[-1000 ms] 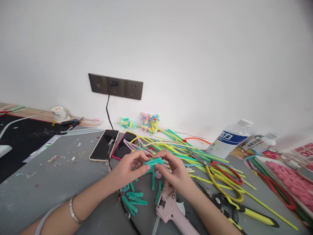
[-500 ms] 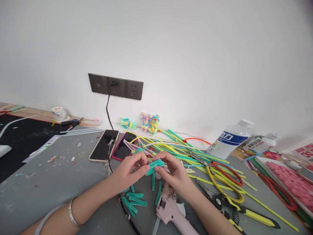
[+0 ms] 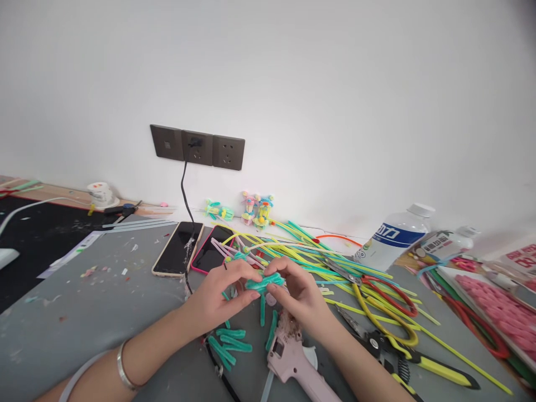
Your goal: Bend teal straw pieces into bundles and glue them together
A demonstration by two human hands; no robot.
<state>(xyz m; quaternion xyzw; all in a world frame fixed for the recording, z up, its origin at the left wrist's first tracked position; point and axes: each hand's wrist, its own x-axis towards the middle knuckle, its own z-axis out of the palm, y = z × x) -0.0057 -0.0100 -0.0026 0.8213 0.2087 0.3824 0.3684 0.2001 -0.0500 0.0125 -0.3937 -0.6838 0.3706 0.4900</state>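
Note:
Between my two hands is a small bundle of teal pipe cleaner pieces (image 3: 264, 282), lying roughly sideways above the mat. My left hand (image 3: 224, 290) pinches its left end with thumb and fingers. At the other end, my right hand (image 3: 295, 287) grips it the same way. Loose teal pipe cleaner pieces (image 3: 234, 340) lie on the mat below, folded or cut short. A pink hot glue gun (image 3: 295, 357) rests just under my right hand, its tip partly hidden. Behind the hands spreads a heap of long yellow, green and pink pipe cleaners (image 3: 293, 245).
Right of my hands lie scissors (image 3: 364, 290) and yellow-black pliers (image 3: 393, 352). A white bottle (image 3: 393, 237) stands behind them. Two phones, one cream-edged (image 3: 178, 248) and one pink-edged (image 3: 211, 248), lie left of the heap. A black cord (image 3: 184, 190) runs from the wall socket (image 3: 197, 147). Small pipe cleaner figures (image 3: 256, 211) stand by the wall.
The teal bundle has turned flatter, and more of its left end shows. My left fingers have shifted slightly along it, while my right hand stays nearly in place.

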